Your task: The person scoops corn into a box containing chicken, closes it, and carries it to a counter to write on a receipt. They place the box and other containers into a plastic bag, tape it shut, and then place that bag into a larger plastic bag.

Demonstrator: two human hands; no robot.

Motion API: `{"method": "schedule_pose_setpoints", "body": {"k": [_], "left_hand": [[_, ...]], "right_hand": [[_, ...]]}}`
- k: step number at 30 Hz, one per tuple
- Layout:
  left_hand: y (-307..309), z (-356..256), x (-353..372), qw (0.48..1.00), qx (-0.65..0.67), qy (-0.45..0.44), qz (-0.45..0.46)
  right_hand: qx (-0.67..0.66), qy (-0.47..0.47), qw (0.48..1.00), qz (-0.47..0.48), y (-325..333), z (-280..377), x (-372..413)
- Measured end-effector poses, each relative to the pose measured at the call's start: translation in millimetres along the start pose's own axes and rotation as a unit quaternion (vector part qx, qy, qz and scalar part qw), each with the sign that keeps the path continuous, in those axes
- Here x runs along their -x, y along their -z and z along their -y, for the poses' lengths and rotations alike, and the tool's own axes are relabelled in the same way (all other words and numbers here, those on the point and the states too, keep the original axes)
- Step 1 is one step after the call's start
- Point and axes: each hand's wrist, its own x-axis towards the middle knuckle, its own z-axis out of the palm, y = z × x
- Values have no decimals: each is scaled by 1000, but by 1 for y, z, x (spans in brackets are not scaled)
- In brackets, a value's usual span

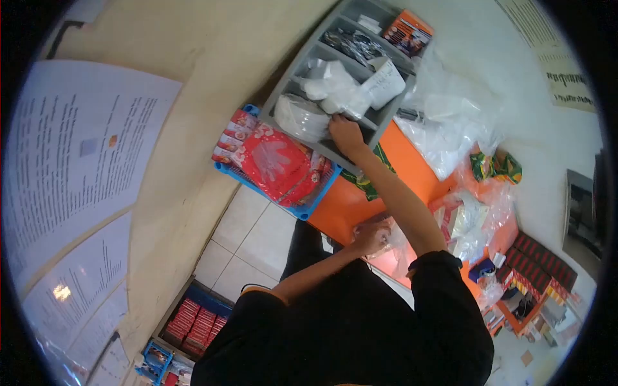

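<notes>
My right hand [348, 136] reaches into a lower compartment of a grey divided tray [313, 152]. Its curled fingers are at the edge of a stack of clear plastic bags [300, 118]; the fingertips are partly hidden. Closer to my body, my left hand [373, 238] is closed over a clear plastic bag [400, 248] above the orange table [331, 209]. Whatever lies inside that bag is hard to make out. White plastic-wrapped bundles [335, 89] and a white paper box [385, 83] fill the compartment above the stack.
A blue basket [311, 209] with red printed packets [277, 161] stands left of the tray. Loose clear plastic [444, 138] and green packets [496, 167] lie to the right. Dark red boxes [537, 264] are stacked farther right. Printed papers [84, 148] hang on the left wall.
</notes>
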Motion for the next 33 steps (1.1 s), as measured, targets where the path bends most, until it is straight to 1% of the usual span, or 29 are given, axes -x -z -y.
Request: {"method": "schedule_pose_setpoints", "body": {"k": [1,2,5,6,7,8,9,10,12,13,14,15,16,17,18,19,20,21,23,24,25,26,27,28,29,32,33], "left_hand": [[-3,1,0,1000,13,5,14],[-14,15,-1,998,0,-61,25],[-14,20,-3,984,65,-165,-32],[-6,10,-8,997,43,-67,4],[8,-12,-15,998,19,31,45],[14,-24,-16,988,-10,127,88],[2,-5,-6,992,44,103,57],[-18,31,7,992,97,79,23],[-28,49,14,994,97,7,-44],[-25,43,11,995,46,-45,-75],[-17,34,11,993,-20,-97,-64],[-9,25,10,983,-84,-150,-59],[8,15,6,965,-162,-203,-17],[22,5,-3,936,-242,-255,19],[30,-7,-7,921,-266,-285,6],[38,-20,-9,904,-291,-312,-6],[45,-31,-12,885,-317,-340,-20],[51,-44,-17,895,-306,-320,47],[58,-63,-29,899,-280,-284,183],[58,-56,-27,913,-250,-268,179],[56,-48,-22,926,-218,-253,177],[52,-49,-19,957,-176,-165,161],[45,-53,-14,977,-136,-73,145],[36,-64,-10,985,-123,61,103],[30,-74,-8,973,-112,196,56],[13,-60,2,986,-4,145,-82],[9,-53,4,977,28,185,-104]], "right_hand": [[20,2,1000,-10,11,5,2],[40,4,999,-18,23,10,7],[36,-68,997,26,76,17,24],[-9,-65,998,8,94,12,35],[-55,-66,996,-11,113,6,51],[-99,-68,992,-32,129,-2,72],[-196,-107,973,-61,147,-13,101],[-290,-141,942,-96,164,-26,137],[-307,-289,893,-155,172,-48,231],[-290,-324,894,-111,161,-57,283],[-271,-359,890,-67,137,-59,334],[-344,-312,874,-145,98,-49,377],[-367,-311,869,-116,88,-27,392],[-448,-334,822,-111,70,-7,405],[-460,-319,824,-87,78,11,399],[-422,-319,840,-121,68,24,398],[-456,-306,823,-145,65,27,398],[-466,-318,810,-161,53,30,400],[-478,-343,783,-199,27,33,405],[-588,-352,705,-183,41,35,403],[-555,-332,741,-180,30,36,406],[-519,-313,775,-180,19,37,410],[-441,-316,826,-155,15,39,409],[-357,-317,869,-131,11,41,408],[-392,-366,839,-90,43,46,397],[-420,-275,831,-242,41,55,392],[-397,-266,835,-271,39,58,389]]}}
